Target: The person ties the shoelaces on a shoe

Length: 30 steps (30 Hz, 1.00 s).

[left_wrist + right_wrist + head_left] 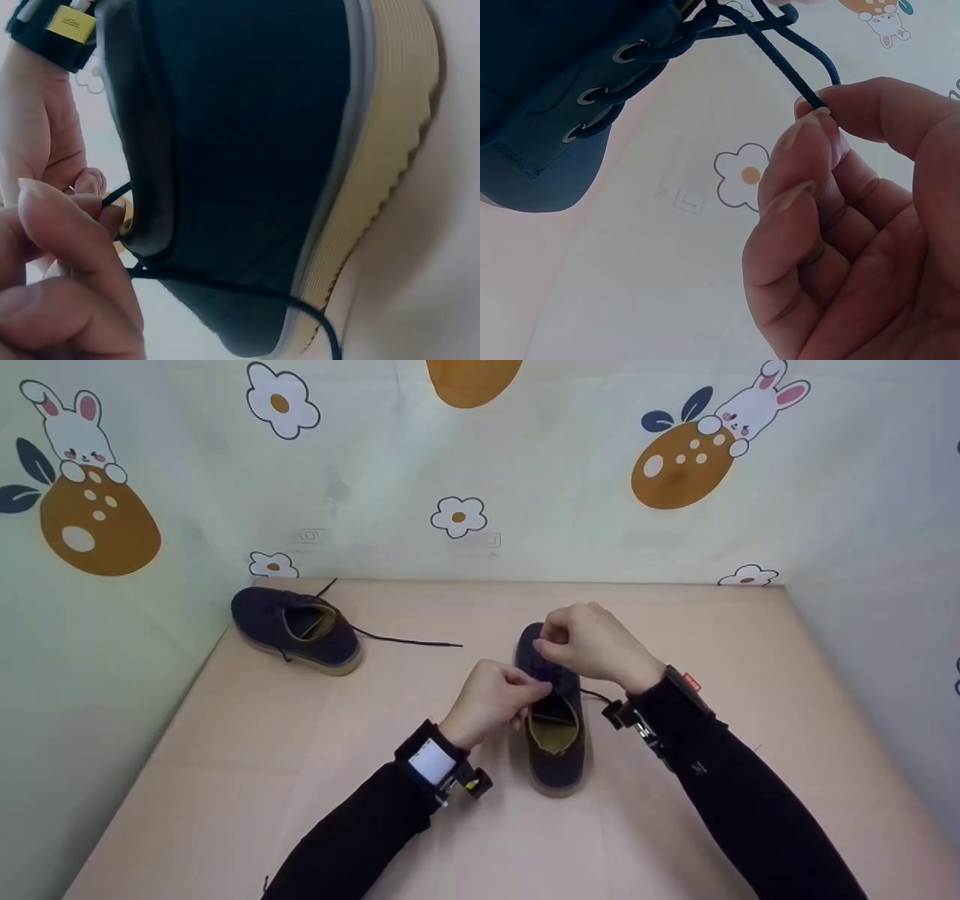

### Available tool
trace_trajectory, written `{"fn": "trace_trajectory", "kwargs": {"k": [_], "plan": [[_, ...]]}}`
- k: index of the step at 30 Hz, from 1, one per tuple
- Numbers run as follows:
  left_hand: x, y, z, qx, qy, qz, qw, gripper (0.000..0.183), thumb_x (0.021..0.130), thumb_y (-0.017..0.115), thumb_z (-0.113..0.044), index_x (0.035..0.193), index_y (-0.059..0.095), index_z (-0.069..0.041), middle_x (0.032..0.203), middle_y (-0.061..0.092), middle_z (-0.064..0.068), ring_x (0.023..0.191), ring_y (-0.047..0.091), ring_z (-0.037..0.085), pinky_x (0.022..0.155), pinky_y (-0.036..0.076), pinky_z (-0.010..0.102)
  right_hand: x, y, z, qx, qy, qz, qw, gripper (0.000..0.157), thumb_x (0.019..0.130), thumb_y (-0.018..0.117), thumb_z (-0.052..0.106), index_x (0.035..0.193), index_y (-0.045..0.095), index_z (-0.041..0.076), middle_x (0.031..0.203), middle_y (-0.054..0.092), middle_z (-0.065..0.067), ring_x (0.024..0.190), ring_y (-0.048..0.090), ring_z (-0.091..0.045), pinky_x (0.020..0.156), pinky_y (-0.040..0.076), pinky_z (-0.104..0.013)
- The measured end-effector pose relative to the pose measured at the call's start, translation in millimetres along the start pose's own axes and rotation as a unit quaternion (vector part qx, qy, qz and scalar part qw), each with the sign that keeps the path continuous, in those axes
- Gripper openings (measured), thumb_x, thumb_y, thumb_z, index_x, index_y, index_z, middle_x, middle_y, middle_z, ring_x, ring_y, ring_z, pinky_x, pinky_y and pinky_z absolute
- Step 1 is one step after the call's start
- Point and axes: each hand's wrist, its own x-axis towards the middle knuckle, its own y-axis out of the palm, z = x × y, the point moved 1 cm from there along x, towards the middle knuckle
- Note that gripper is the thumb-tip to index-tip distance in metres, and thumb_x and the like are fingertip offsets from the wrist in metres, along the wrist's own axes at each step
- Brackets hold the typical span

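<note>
A dark navy lace-up shoe (556, 769) with a tan sole stands upright, toe pointing away. My left hand (491, 701) is beside its opening, thumb and index finger pinching the shoelace near the top eyelets. Above the toe, my right hand (596, 649) pinches a loop of shoelace (780, 64) between thumb and fingertips, as the right wrist view shows. Another stretch of lace (232, 285) hangs across the shoe's side in the left wrist view. The crossing of the laces is partly hidden behind my fingers.
A matching shoe (300, 630) rests at the far left of the pale table (337, 810), one lace (409, 641) trailing to the right. Patterned curtain walls (375, 472) with rabbits and flowers enclose the table at the back and sides.
</note>
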Motion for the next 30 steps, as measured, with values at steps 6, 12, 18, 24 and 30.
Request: {"fn": "trace_trajectory", "kwargs": {"k": [6,12,18,24,30], "plan": [[-0.9,-12.2,-8.5,0.010,-0.003,0.021,0.9997,0.027,0.088,0.076,-0.023,0.080,0.075,0.002,0.051,0.055,0.003,0.040,0.047,0.010,0.041,0.040,0.022,-0.2,-0.4,-1.2,0.000,-0.002,0.003,1.000,0.016,0.090,0.070,0.019,0.075,0.068,0.012,0.063,0.057,0.005,0.057,0.049,-0.013,0.057,0.041,-0.031],[1.0,-23.2,-16.6,-0.056,-0.022,0.014,0.9981,0.046,0.099,0.060,-0.040,0.089,0.076,0.001,0.046,0.049,-0.001,0.035,0.041,0.009,0.034,0.026,0.019,-5.2,-3.1,1.1,-0.005,-0.006,0.002,1.000,0.015,0.089,0.073,0.018,0.075,0.070,0.012,0.063,0.059,0.006,0.057,0.051,-0.012,0.056,0.042,-0.031],[7.2,-22.6,-15.0,-0.058,-0.022,0.003,0.9981,0.048,0.095,0.065,-0.043,0.082,0.074,0.002,0.046,0.048,-0.001,0.035,0.044,0.008,0.034,0.025,0.019,-15.0,2.8,4.6,-0.005,-0.062,0.020,0.998,0.011,0.088,0.077,0.023,0.081,0.076,0.016,0.071,0.066,0.011,0.060,0.056,-0.007,0.056,0.046,-0.027],[8.9,-29.2,-14.7,-0.020,0.004,0.016,0.9997,0.019,0.094,0.069,-0.019,0.087,0.076,-0.002,0.052,0.050,0.000,0.039,0.045,0.009,0.039,0.036,0.019,-32.0,9.7,-2.9,0.021,-0.062,0.023,0.998,0.005,0.086,0.080,0.021,0.085,0.077,0.016,0.075,0.069,0.014,0.064,0.060,-0.003,0.059,0.048,-0.027],[5.2,-38.2,-19.1,0.118,0.017,0.040,0.9920,0.022,0.093,0.069,-0.018,0.075,0.075,-0.007,0.053,0.055,0.004,0.039,0.047,0.010,0.042,0.037,0.022,-42.2,22.4,-11.5,-0.021,-0.041,0.018,0.999,0.009,0.084,0.081,0.023,0.082,0.074,0.017,0.069,0.062,0.013,0.060,0.054,-0.004,0.059,0.046,-0.027]]}}
